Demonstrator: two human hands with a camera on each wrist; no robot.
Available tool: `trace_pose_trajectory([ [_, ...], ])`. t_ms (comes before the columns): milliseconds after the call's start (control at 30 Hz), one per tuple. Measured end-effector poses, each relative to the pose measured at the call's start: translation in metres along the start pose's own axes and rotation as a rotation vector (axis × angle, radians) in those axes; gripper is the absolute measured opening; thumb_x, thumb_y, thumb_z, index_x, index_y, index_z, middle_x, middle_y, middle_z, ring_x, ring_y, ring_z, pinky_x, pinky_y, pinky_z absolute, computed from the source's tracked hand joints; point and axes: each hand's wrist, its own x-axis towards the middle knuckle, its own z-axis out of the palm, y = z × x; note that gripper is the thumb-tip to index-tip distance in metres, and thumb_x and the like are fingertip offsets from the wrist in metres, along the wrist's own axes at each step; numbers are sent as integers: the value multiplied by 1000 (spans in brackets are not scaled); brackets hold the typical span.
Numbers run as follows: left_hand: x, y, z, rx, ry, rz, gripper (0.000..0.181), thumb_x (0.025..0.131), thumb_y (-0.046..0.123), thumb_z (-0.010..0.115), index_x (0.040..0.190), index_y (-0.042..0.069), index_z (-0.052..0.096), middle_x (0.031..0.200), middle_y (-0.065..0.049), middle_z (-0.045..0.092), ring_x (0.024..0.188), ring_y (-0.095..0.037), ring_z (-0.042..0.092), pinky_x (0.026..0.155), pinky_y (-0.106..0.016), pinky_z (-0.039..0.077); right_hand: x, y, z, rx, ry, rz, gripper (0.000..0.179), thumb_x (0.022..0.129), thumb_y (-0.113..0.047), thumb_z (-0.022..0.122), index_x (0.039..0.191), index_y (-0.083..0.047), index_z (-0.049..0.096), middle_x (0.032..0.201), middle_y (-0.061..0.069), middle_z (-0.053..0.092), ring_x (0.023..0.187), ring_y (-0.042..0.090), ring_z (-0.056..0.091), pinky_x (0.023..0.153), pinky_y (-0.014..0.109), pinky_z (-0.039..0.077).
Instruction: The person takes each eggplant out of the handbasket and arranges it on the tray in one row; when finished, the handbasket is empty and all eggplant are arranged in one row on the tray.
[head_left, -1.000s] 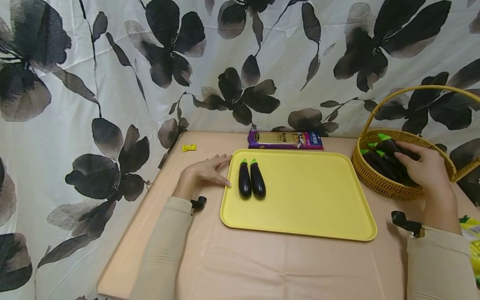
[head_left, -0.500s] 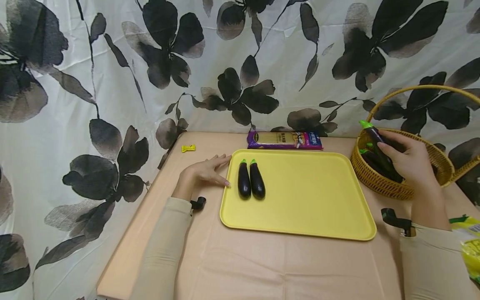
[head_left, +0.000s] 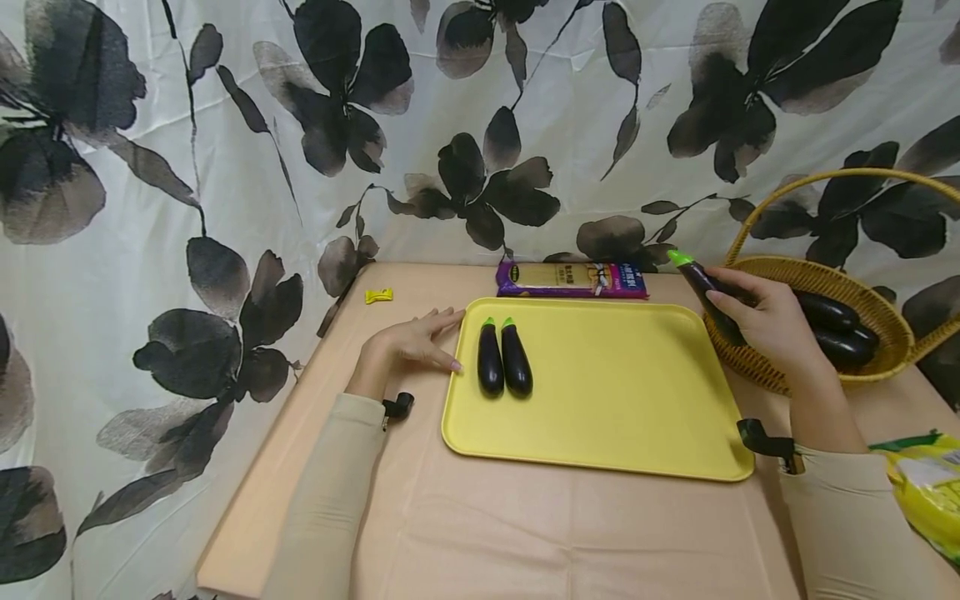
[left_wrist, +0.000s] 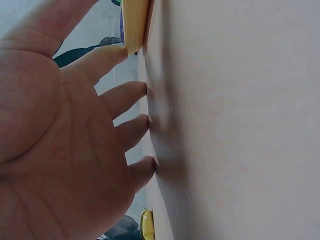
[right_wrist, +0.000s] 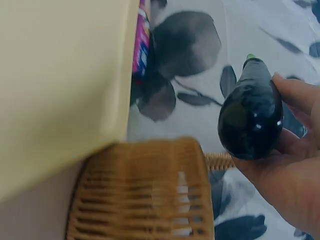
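My right hand [head_left: 772,321] pinches a dark purple eggplant [head_left: 708,296] with a bright green stem end, over the left rim of the wicker basket [head_left: 892,333]. In the right wrist view the eggplant [right_wrist: 251,112] shows its round bottom end, with thumb and fingers along its side. More eggplants [head_left: 843,342] lie in the basket, partly hidden behind that hand. Two eggplants [head_left: 491,358] rest side by side at the left of the yellow tray [head_left: 615,392]. My left hand [head_left: 408,346] touches the tray's left edge, fingers spread; in the left wrist view several fingertips [left_wrist: 142,167] meet the table.
Behind the tray lies a purple packet [head_left: 572,280]. A small yellow wrapped piece [head_left: 378,295] sits at the back left of the table [head_left: 480,525]. At the right edge is a yellow-green bag [head_left: 930,492]. The basket's tall handle [head_left: 847,173] arches over it, before a floral curtain [head_left: 420,108].
The right hand has lifted one eggplant out of the pile and carried it left, to the basket's rim beside the tray. The left hand has stayed in place.
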Motion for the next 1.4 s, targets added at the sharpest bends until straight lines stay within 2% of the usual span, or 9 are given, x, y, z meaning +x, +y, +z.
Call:
trace_pose_trajectory([
  [100, 0, 0, 0, 0, 0, -8, 121, 73, 64, 87, 168, 36, 18, 177, 2, 4, 164, -29, -7, 129, -64, -3, 4, -2, 11, 1, -47, -20, 49, 107, -40, 56, 153, -22, 55, 151, 20, 56, 106, 9, 58, 73, 5, 49],
  [267, 0, 0, -1, 8, 1, -6, 121, 73, 65, 87, 168, 36, 18, 177, 2, 4, 164, -29, -8, 128, -65, -3, 9, -6, 28, 47, -117, -86, 45, 108, -31, 57, 152, -25, 56, 153, 13, 55, 102, -3, 59, 75, 7, 52],
  [400, 0, 0, 0, 4, 0, -10, 121, 73, 65, 87, 168, 36, 18, 177, 2, 4, 164, -29, -7, 128, -65, -3, 10, -11, 39, 61, -165, -125, 45, 108, -27, 57, 153, -26, 54, 157, 10, 52, 121, 13, 62, 81, 7, 52],
  [600, 0, 0, 1, 9, 1, -9, 120, 74, 65, 86, 168, 37, 17, 177, 2, 4, 164, -28, -7, 129, -64, -3, 9, -19, 52, 32, -208, -164, 43, 108, -25, 59, 150, -16, 58, 155, 16, 55, 141, 35, 52, 105, 37, 52],
  [767, 0, 0, 1, 10, 4, -6, 120, 74, 65, 86, 168, 36, 17, 177, 1, 4, 164, -29, -7, 129, -63, -3, 9, -22, 64, 67, -222, -220, 36, 106, -14, 61, 142, -14, 67, 146, 19, 61, 132, 33, 58, 92, 6, 47],
  [867, 1, 0, 1, 12, 4, -8, 120, 74, 65, 86, 168, 36, 17, 177, 1, 4, 164, -30, -8, 129, -64, -3, 10, -22, 70, 84, -243, -268, 34, 105, -9, 61, 138, -12, 69, 144, 19, 63, 133, 34, 56, 92, 2, 41],
  [1033, 1, 0, 1, 9, 7, -15, 120, 74, 64, 87, 168, 37, 17, 177, 2, 4, 164, -28, -8, 129, -64, -3, 11, -27, 79, 39, -272, -306, 34, 104, -11, 63, 138, -14, 70, 141, 15, 67, 130, 33, 58, 95, 15, 47],
  [1233, 0, 0, 1, 8, 11, -13, 121, 73, 65, 87, 167, 38, 17, 177, 1, 3, 164, -29, -7, 129, -65, -2, 10, -37, 92, 20, -331, -236, 39, 105, -27, 64, 143, -18, 66, 146, 15, 63, 132, 32, 57, 101, 45, 50],
  [1400, 1, -1, 1, 17, 8, 8, 122, 72, 66, 87, 168, 36, 16, 177, -1, 3, 164, -30, -8, 129, -63, -3, 12, -43, 105, 40, -392, -214, 42, 104, -30, 65, 145, -19, 64, 148, 14, 62, 129, 31, 61, 99, 46, 52],
])
